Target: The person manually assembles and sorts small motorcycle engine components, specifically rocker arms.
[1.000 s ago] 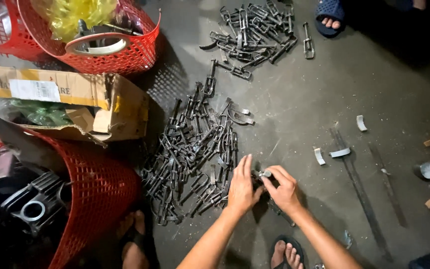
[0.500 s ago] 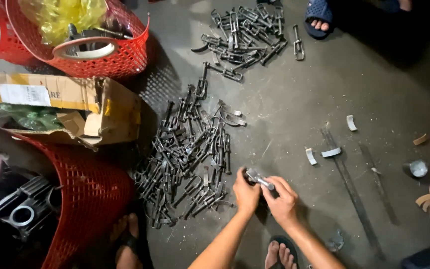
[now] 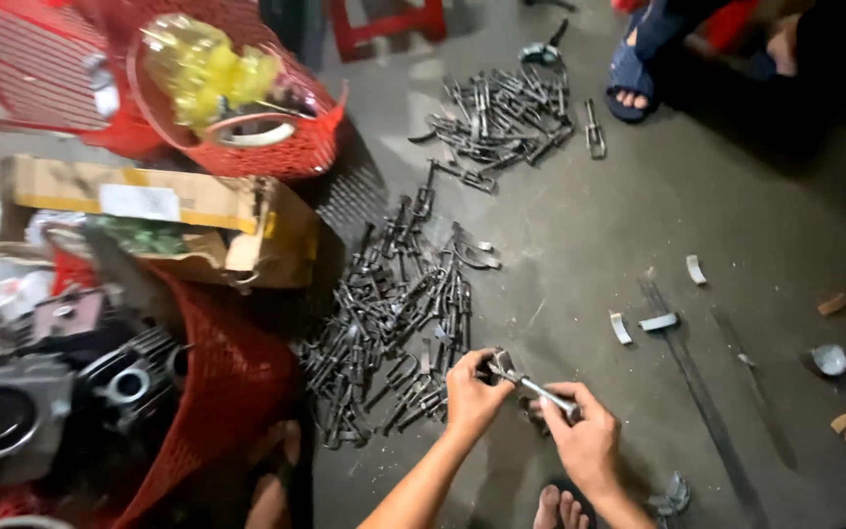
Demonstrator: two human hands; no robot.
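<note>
Both my hands hold one small metal part (image 3: 526, 382) low over the concrete floor. My left hand (image 3: 474, 394) pinches its dark forked end, and my right hand (image 3: 585, 436) grips its shiny shaft end. Just left of my hands lies a large pile of similar dark metal parts (image 3: 394, 323). A second pile of the same parts (image 3: 496, 118) lies farther away.
A red mesh basket (image 3: 217, 382) with engine parts (image 3: 41, 392) sits at left, behind it a cardboard box (image 3: 168, 211) and another red basket (image 3: 266, 137). Curved metal pieces (image 3: 653, 321) lie at right. Another person's sandalled foot (image 3: 634, 73) is at the top. My toes (image 3: 560, 509) show below.
My hands have shifted slightly toward me and to the right with the metal part, and the part now spans between both hands.
</note>
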